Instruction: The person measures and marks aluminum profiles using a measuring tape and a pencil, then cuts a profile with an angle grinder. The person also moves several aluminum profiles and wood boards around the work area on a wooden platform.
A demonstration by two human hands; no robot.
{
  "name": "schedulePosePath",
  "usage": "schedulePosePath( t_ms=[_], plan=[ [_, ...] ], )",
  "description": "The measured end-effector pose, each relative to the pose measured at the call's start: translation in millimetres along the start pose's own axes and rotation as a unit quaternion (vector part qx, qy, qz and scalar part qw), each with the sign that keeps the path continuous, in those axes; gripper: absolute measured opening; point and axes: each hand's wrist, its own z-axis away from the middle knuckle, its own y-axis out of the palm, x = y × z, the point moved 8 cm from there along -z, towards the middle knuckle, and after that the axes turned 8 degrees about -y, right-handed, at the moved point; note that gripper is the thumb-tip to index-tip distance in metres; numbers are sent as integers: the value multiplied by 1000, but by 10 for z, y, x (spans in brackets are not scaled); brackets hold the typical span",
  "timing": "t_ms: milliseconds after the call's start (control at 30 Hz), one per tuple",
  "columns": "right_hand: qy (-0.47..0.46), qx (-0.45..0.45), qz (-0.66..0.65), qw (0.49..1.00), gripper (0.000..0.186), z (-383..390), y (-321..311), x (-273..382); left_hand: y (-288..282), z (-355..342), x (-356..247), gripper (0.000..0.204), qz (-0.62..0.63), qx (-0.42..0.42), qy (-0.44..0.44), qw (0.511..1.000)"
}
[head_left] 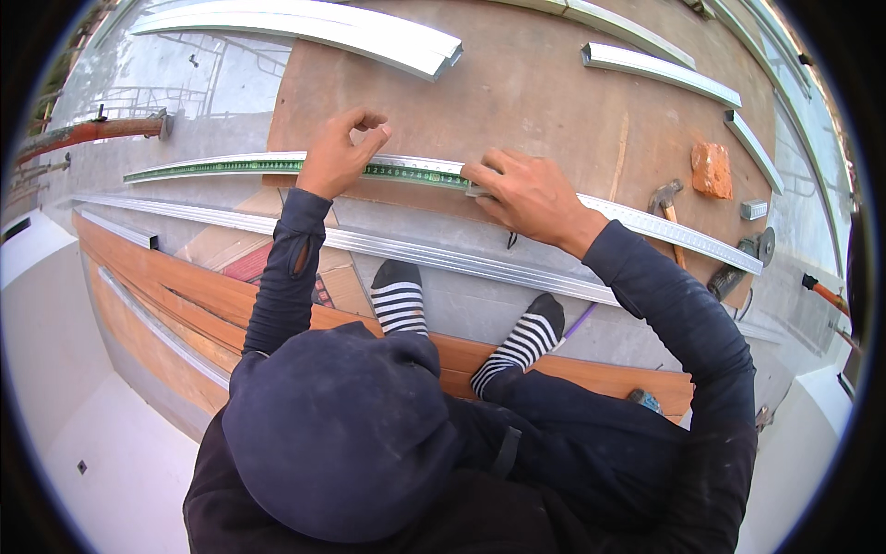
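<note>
A green tape measure [403, 173] with dark markings lies stretched along a long white perforated metal profile [669, 231]. My right hand [535, 194] is closed at the right end of the green blade, its fingers pinching there; whether it grips the hook end or the case is hidden. Over the blade to the left is my left hand [341, 152], its fingers curled and the thumb apart from the index finger, with nothing visible between them. Nearer my feet, a long silver metal rail [415, 248] runs roughly parallel to the profile.
A brown board [517, 92] carries white metal profiles [305, 26], a brick [712, 172], a hammer [666, 197] and an angle grinder [738, 268]. Wooden planks [194, 282] lie near my striped socks [401, 305]. Orange metal poles [92, 134] stand at the left.
</note>
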Motion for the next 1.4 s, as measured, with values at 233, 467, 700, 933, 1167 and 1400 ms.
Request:
schedulePosePath(
  t_ms=[233,467,700,933,1167,1400],
  plan=[
    [21,41,-14,999,31,-43,49,-5,-834,627,1321,37,-39,-343,-210,915],
    [27,65,-20,997,32,-55,56,-3,-708,832,2082,35,223,-336,-322,857],
    [48,72,-23,996,31,-26,65,-29,-578,797,1963,23,329,-278,-395,811],
    [20,48,-5,999,28,-114,51,11,-559,789,1984,22,368,-267,-394,799],
    [95,103,-50,989,29,-121,81,-68,-603,753,1918,20,362,-264,-392,803],
    [62,76,-20,995,29,38,-13,-113,-567,764,1913,19,370,-256,-399,799]
  ],
)
